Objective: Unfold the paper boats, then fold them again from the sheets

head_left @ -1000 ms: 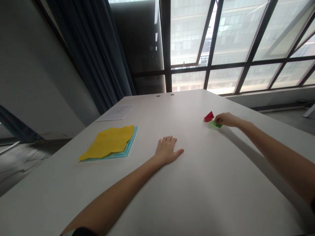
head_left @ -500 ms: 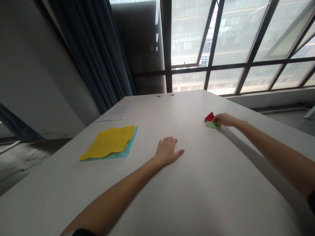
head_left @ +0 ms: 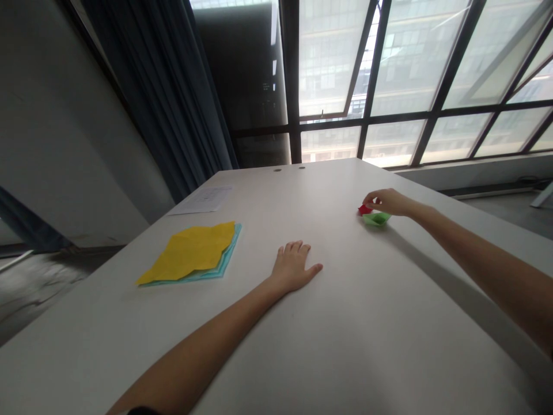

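My left hand (head_left: 292, 267) lies flat on the white table (head_left: 276, 340), fingers spread, holding nothing. Over at the right, my right hand (head_left: 386, 202) pinches the top of a small red folded-paper piece (head_left: 364, 210); the fingertips partly cover it. Just in front of the red piece, and close against it, rests a green folded-paper piece (head_left: 377, 219) with a hollow on top. No finger is on the green one. Left of my left hand is a stack of coloured paper, a yellow sheet (head_left: 192, 251) over light blue sheets (head_left: 228, 257).
A printed white sheet (head_left: 202, 200) lies at the table's far left. Two dark round spots (head_left: 277, 170) mark the far end of the tabletop. Beyond it hang a dark blue curtain (head_left: 168, 86) and large framed windows (head_left: 332, 63).
My right hand has let go of the green folded paper and moved a little left and away from me onto the red one. My left hand stays in place.
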